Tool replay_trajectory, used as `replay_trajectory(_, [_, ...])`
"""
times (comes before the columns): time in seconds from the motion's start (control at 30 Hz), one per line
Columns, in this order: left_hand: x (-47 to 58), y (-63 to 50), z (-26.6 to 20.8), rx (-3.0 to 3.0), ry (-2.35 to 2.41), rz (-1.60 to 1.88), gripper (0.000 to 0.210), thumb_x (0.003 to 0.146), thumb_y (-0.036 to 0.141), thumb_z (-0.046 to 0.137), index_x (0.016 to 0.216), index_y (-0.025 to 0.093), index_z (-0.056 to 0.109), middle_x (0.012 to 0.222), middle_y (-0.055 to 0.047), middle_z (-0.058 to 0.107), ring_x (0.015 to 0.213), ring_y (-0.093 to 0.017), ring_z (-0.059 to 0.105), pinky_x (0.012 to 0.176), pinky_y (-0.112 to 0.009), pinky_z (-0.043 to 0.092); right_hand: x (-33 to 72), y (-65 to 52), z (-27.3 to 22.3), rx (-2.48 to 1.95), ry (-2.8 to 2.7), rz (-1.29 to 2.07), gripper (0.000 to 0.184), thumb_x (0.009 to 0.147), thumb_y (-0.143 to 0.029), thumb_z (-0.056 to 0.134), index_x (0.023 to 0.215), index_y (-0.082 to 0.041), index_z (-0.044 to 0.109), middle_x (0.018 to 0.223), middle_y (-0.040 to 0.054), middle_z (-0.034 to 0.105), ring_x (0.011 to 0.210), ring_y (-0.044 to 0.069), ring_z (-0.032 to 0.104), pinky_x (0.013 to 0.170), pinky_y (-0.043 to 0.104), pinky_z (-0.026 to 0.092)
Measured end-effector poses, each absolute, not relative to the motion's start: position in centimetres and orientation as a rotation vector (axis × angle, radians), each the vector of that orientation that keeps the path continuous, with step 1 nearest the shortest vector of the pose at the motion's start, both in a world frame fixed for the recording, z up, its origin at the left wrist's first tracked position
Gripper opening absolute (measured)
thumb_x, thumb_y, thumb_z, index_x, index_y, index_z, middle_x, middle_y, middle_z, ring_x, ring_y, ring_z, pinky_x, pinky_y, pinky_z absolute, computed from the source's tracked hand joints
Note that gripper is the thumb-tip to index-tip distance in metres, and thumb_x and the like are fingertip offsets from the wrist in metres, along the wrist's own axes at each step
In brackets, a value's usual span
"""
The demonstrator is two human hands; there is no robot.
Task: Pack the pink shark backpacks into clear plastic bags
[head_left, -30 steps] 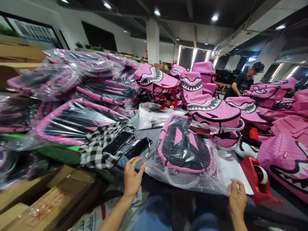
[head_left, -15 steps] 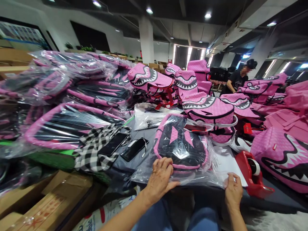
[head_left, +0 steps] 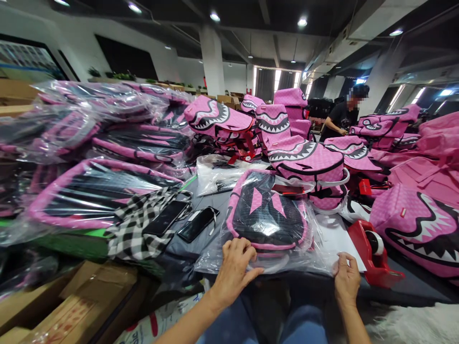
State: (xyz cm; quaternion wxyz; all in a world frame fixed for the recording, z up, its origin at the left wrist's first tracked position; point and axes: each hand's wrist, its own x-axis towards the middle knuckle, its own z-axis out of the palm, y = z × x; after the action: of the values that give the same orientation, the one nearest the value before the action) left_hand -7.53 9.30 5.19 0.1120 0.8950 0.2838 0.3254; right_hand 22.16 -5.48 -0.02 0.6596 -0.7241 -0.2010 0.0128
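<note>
Along the clear bag (head_left: 299, 263), right hand (head_left: 347, 283) pinches its edge; left hand (head_left: 234, 271) curls over, fingertips hidden, grip impossible to tell!

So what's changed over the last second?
Left hand moved right, from by the plastic's left side to the near edge of the bag, fingers now on the plastic there; can't tell if they grip it. Right hand stayed at the plastic's right corner. Bag, phones and tape dispenser stayed put.

Hidden underside of nearest wrapped bag (head_left: 267, 220)
</note>
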Motion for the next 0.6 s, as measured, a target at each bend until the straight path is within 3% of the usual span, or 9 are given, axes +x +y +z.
replay_trajectory(0.1, [-7.6, 9.3, 5.3, 2.665, 0.790, 1.015, 0.015, 0.085, 0.022, 0.076, 0.085, 0.022, 0.060, 0.108, -0.005, 0.067, 0.104, -0.025, 0.054, 0.097, -0.045, 0.031, 22.2, -5.5, -0.1, -1.598, -0.456, 0.033, 0.063, 0.076, -0.085, 0.057, 0.090, -0.023, 0.055, 0.046, -0.0098, 0.045, 0.044, 0.012, 0.043, 0.048, 0.025, 0.033])
replay_trajectory(0.33, [-8.1, 10.0, 4.5, 2.831, 0.608, 1.267, 0.015, 0.094, 0.015, 0.065, 0.082, 0.024, 0.065, 0.086, 0.002, 0.072, 0.091, -0.018, 0.059, 0.097, -0.040, 0.031, 22.6, -5.7, -0.6, -1.587, -0.454, 0.058, 0.065, 0.074, -0.086, 0.060, 0.090, -0.022, 0.056, 0.048, -0.0094, 0.046, 0.045, 0.012, 0.044, 0.048, 0.025, 0.034])
replay_trajectory(0.5, [-7.8, 11.0, 6.8, 2.832, 0.493, 1.190, 0.017, 0.097, 0.020, 0.063, 0.081, 0.024, 0.066, 0.098, 0.001, 0.072, 0.106, -0.019, 0.059, 0.111, -0.046, 0.023, 22.8, -6.4, -0.4, -1.482, -0.397, 0.010, 0.063, 0.070, -0.080, 0.069, 0.089, -0.022, 0.055, 0.067, -0.0043, 0.060, 0.051, 0.011, 0.050, 0.050, 0.025, 0.040])
replay_trajectory(0.6, [-7.0, 12.7, 8.8, 2.815, 0.395, 1.064, 0.019, 0.098, 0.020, 0.059, 0.081, 0.023, 0.066, 0.096, 0.000, 0.070, 0.105, -0.020, 0.059, 0.108, -0.046, 0.028, 23.0, -6.3, -0.1, -1.427, -0.396, 0.001, 0.056, 0.074, -0.075, 0.070, 0.089, -0.023, 0.053, 0.065, -0.0064, 0.055, 0.051, 0.010, 0.048, 0.048, 0.024, 0.038])
